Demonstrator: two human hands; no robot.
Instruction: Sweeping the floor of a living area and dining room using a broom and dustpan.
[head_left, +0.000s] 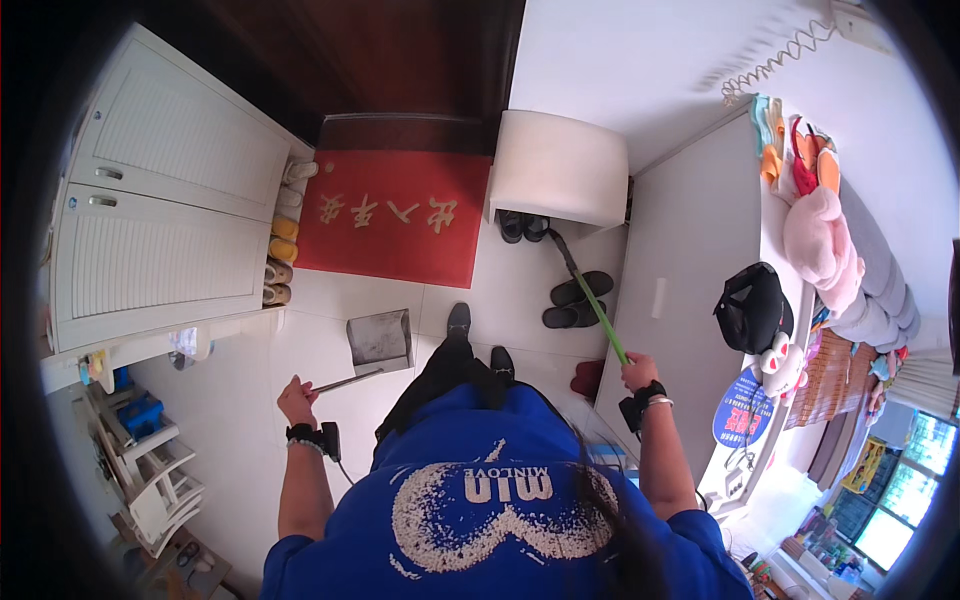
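Note:
My left hand (298, 400) is closed around the end of a thin handle that runs to a grey metal dustpan (379, 341) on the tiled floor, left of my feet. In my right hand (640, 372) is the green stick of a broom (600, 313). Its dark lower end reaches the floor beside black shoes (523, 226) under the edge of a cream stool or bench (561, 165). A pair of black slippers (574, 315) lies near the broom stick, partly crossed by it in view.
A red doormat (394, 217) lies before a dark door. A white louvred cabinet (169, 202) with shoes beneath stands left. Dark red slippers (586, 379) lie by the white cabinet (686, 285) at right, which carries a black cap (752, 309) and plush toys.

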